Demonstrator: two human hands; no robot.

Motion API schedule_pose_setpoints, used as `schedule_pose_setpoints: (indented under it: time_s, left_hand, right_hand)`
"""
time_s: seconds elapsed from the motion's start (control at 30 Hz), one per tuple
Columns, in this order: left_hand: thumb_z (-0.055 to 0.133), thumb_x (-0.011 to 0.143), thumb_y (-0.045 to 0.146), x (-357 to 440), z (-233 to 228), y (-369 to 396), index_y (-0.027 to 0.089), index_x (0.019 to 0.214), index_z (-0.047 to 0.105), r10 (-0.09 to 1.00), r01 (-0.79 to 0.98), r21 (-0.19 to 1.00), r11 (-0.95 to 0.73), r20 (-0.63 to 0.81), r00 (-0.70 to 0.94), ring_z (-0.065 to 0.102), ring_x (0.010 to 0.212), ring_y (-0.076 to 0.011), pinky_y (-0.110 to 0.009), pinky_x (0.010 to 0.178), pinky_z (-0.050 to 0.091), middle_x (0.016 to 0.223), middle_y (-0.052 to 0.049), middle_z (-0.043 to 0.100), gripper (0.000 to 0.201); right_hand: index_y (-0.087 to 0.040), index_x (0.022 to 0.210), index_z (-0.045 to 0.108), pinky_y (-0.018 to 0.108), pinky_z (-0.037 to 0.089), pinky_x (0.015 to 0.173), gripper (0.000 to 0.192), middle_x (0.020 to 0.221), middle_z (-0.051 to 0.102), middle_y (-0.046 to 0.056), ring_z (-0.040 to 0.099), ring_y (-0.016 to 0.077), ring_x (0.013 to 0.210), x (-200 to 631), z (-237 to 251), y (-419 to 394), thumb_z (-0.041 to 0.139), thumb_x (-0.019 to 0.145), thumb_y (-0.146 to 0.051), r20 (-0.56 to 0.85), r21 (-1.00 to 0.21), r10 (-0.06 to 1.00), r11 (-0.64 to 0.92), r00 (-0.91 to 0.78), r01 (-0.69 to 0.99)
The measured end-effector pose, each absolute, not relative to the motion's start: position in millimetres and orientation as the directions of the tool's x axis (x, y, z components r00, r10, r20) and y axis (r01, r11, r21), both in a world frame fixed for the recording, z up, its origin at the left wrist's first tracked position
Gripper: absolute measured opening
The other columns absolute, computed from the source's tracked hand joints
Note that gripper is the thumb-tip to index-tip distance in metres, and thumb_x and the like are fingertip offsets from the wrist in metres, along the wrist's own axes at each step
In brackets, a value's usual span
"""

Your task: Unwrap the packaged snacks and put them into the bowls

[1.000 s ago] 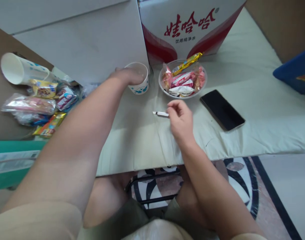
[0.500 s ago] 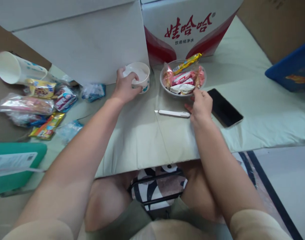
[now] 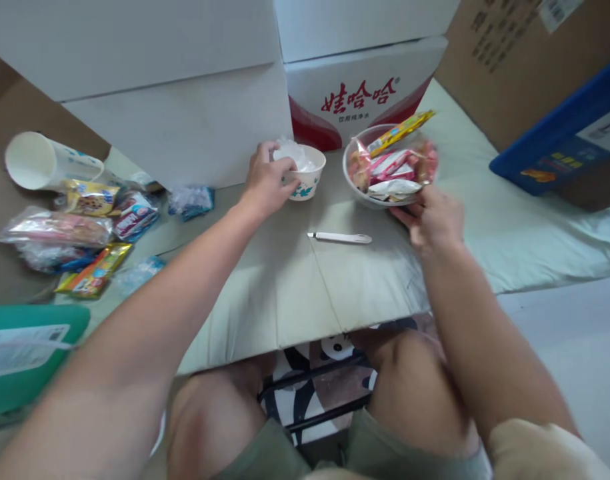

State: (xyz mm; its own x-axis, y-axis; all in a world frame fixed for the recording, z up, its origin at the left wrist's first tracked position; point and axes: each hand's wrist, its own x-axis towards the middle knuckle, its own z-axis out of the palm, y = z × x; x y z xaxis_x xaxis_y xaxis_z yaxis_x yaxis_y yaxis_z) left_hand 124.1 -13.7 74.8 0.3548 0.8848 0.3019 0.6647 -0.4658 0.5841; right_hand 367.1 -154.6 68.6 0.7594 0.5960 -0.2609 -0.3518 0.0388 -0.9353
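Since half a second ago the right hand (image 3: pixel 431 220) has left the spot beside the white knife (image 3: pixel 339 237) and taken the clear bowl of wrapped snacks (image 3: pixel 391 167) by its near rim; the bowl now looks raised and tipped slightly, no longer sitting flat by the red-and-white carton (image 3: pixel 359 90). The left hand (image 3: pixel 268 183) has stayed on the small paper cup (image 3: pixel 305 175), its fingers (image 3: pixel 265 152) curled over the near rim and wall, gripping it on the tabletop (image 3: pixel 285 280). Crumpled white wrapping (image 3: pixel 292 152) pokes out of the cup.

The right hand's fingers are closed under and against the bowl's edge, holding it; how far they wrap beneath cannot be seen. The knife lies untouched between the two hands, blade end pointing left.

The step in hand appears to be shifting the bowl while the cup is steadied. Judging by the loose, piled packets, the next move calls for keeping the bowl level so that the long yellow packet (image 3: pixel 401 132) overhanging the far rim does not slide out.

At far left, more snack packets (image 3: pixel 85 213) and a tipped paper cup (image 3: pixel 39 160) lie well apart from both hands.
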Motion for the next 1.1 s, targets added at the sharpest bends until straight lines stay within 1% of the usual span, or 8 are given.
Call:
schedule_pose_setpoints:
  time_s: [0.1, 0.27, 0.37, 0.57, 0.67, 0.77, 0.9, 1.1]
  left_hand:
    - [0.080, 0.078, 0.022, 161, 83, -7, 0.025, 0.081, 0.070, 0.821, 0.605, 0.555, -0.571, 0.386, 0.421, 0.049, 0.132, -0.0299, -0.044, 0.107, 0.049, 0.135, -0.008, 0.054, 0.011]
    - [0.085, 0.078, 0.022, 283, 92, 6, 0.022, 0.085, 0.078, 0.758, 0.598, 0.467, -0.651, 0.439, 0.483, 0.050, 0.125, -0.0294, -0.048, 0.116, 0.039, 0.127, -0.012, 0.057, 0.010]
    - [0.081, 0.083, 0.022, 362, 85, 11, 0.023, 0.083, 0.079, 0.751, 0.539, 0.527, -0.657, 0.398, 0.526, 0.054, 0.121, -0.0310, -0.048, 0.112, 0.042, 0.124, -0.011, 0.059, 0.002]
    - [0.071, 0.082, 0.007, 458, 52, 20, 0.019, 0.089, 0.075, 0.785, 0.498, 0.640, -0.585, 0.294, 0.544, 0.061, 0.117, -0.0325, -0.044, 0.107, 0.046, 0.120, -0.014, 0.061, 0.014]
    - [0.064, 0.081, 0.000, 460, 43, 26, 0.022, 0.102, 0.069, 0.824, 0.404, 0.744, -0.532, 0.345, 0.449, 0.058, 0.123, -0.0270, -0.036, 0.113, 0.041, 0.120, -0.012, 0.061, 0.030]
    - [0.055, 0.089, 0.005, 436, 41, 32, 0.024, 0.091, 0.061, 0.844, 0.359, 0.777, -0.517, 0.393, 0.365, 0.061, 0.111, -0.0220, -0.033, 0.104, 0.046, 0.106, -0.008, 0.064, 0.019]
    - [0.048, 0.091, 0.006, 395, 39, 32, 0.023, 0.078, 0.056, 0.820, 0.332, 0.780, -0.531, 0.374, 0.433, 0.064, 0.092, -0.0180, -0.033, 0.091, 0.049, 0.083, -0.001, 0.063, 0.023]
    - [0.051, 0.086, 0.007, 358, 31, 26, 0.023, 0.072, 0.057, 0.819, 0.312, 0.810, -0.497, 0.319, 0.476, 0.062, 0.083, -0.0191, -0.033, 0.083, 0.049, 0.074, -0.001, 0.061, 0.022]
  right_hand:
    - [-0.020, 0.068, 0.053, 0.035, 0.063, 0.070, 0.013, 0.069, 0.060, -0.001, 0.068, 0.0164, 0.077, 410, 84, -176, 0.059, 0.075, -0.011, -0.196, -0.965, 0.559, 0.035, 0.806, -0.259]
    - [-0.018, 0.069, 0.059, 0.042, 0.062, 0.075, 0.018, 0.072, 0.064, 0.003, 0.071, 0.0188, 0.073, 478, 85, -205, 0.054, 0.072, -0.002, -0.218, -0.967, 0.461, 0.018, 0.860, -0.255]
    - [-0.018, 0.068, 0.059, 0.040, 0.063, 0.074, 0.018, 0.071, 0.065, 0.003, 0.070, 0.0179, 0.071, 506, 73, -209, 0.055, 0.071, -0.002, -0.232, -0.965, 0.423, 0.014, 0.876, -0.262]
    - [-0.022, 0.068, 0.054, 0.038, 0.065, 0.069, 0.017, 0.067, 0.058, -0.004, 0.059, 0.0131, 0.062, 531, 45, -191, 0.058, 0.072, -0.005, -0.281, -0.947, 0.400, 0.031, 0.872, -0.320]
    - [-0.024, 0.073, 0.057, 0.034, 0.063, 0.067, 0.014, 0.069, 0.058, -0.004, 0.060, 0.0136, 0.066, 536, 35, -175, 0.061, 0.077, -0.011, -0.292, -0.942, 0.411, 0.034, 0.864, -0.335]
    - [-0.024, 0.069, 0.051, 0.031, 0.060, 0.061, 0.020, 0.062, 0.050, -0.005, 0.058, 0.0131, 0.059, 537, 29, -155, 0.062, 0.085, -0.019, -0.320, -0.936, 0.460, -0.017, 0.828, -0.353]
    - [-0.022, 0.074, 0.051, 0.027, 0.058, 0.059, 0.021, 0.057, 0.047, -0.006, 0.065, 0.0134, 0.059, 533, 30, -120, 0.058, 0.094, -0.023, -0.345, -0.915, 0.507, 0.005, 0.790, -0.404]
    - [-0.018, 0.082, 0.055, 0.024, 0.057, 0.070, 0.023, 0.056, 0.051, -0.006, 0.066, 0.0093, 0.065, 532, 40, -65, 0.049, 0.103, -0.021, -0.329, -0.925, 0.445, 0.027, 0.833, -0.380]
